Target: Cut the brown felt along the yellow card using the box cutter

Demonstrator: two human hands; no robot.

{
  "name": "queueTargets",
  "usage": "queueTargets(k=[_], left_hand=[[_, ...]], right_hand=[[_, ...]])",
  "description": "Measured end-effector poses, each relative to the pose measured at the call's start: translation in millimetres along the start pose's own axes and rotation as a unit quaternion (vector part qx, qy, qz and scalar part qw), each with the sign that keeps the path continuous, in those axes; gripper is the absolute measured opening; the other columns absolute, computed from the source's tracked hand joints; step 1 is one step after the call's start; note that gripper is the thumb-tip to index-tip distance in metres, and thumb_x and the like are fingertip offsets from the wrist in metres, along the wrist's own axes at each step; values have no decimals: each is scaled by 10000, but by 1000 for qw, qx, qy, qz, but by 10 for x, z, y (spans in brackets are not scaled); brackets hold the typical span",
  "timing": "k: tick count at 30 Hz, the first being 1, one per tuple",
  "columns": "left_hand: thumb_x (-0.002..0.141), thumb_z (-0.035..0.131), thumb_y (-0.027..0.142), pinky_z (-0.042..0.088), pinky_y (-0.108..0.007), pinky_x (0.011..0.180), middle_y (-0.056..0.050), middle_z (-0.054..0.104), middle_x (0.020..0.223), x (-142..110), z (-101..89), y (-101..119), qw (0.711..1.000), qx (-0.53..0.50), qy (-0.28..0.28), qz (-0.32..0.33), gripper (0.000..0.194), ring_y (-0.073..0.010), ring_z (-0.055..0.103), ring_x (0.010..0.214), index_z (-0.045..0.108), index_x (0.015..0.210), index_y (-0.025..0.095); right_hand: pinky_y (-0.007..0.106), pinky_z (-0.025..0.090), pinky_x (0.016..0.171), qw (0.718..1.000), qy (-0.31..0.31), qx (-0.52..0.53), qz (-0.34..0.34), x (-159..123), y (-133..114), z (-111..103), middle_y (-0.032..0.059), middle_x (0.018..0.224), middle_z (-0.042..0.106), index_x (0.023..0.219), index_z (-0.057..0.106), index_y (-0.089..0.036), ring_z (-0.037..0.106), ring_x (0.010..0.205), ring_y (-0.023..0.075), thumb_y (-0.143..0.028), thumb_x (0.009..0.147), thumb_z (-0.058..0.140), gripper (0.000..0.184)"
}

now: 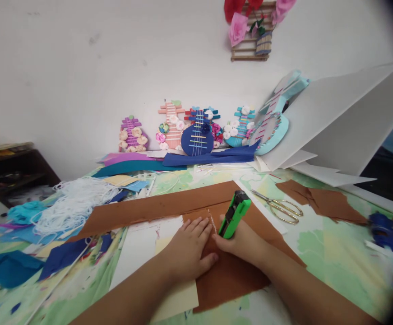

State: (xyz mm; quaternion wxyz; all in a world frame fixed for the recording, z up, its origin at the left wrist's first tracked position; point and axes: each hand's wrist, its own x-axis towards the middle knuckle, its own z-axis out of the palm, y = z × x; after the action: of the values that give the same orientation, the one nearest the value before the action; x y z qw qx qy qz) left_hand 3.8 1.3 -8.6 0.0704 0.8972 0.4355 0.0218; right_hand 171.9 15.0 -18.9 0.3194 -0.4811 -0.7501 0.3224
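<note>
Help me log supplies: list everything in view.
Wall decoration: 1, pink-red, upper wall
Model lutes: several, multicoloured, along wall
Large lute: 1, pale blue, back right
Boards: several, white, back right
Long strips: several, purple, teal, blue, back
Cabinet: 1, dark, far left
Cord: tangled pile, white, left
Loose pieces: several, blue, left
Scissors: 1 pair, gold, right
Scraps: some, brown, right
Band: 1, brown, beyond hands
Sheet: 1, brown, under hands
Papers: several, white and cream, beside sheet
Tablecloth: 1, green-patterned, over table
Tool: 1, green-black, right hand
Left hand: 1, bare, on sheet
Right hand: 1, bare, around tool
</note>
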Motion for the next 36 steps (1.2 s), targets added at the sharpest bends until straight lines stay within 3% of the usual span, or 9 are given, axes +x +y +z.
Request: queueTargets(k=[6,19,36], left_hand=[[802,413,461,154,-416,1010,-100,239,1369,-3,-7,-4,1000,8,-5,-5,639,-251,212,1242,283,1321,112],[810,395,480,151,-420,1011,-95,223,1373,-2,15,-7,1000,9,1,-3,654,-254,208,1243,264,1329,104],[805,415,458,154,-425,1007,-106,226,1370,-10,-3,10,1000,6,-5,-1,645,-257,202,1244,283,1319,92]], right_hand=[[196,296,459,999,2,31,15,11,11,-20,-56,502,410,553,375,-186,398,497,86,-335,689,540,260],[222,389,517,997,26,65,29,21,47,-57,7,572,536,582,474,-167,519,584,142,-405,736,487,284],[207,332,447,1000,16,4,5,-19,-31,-12,-26,514,488,553,433,-181,464,503,113,-370,718,480,256]])
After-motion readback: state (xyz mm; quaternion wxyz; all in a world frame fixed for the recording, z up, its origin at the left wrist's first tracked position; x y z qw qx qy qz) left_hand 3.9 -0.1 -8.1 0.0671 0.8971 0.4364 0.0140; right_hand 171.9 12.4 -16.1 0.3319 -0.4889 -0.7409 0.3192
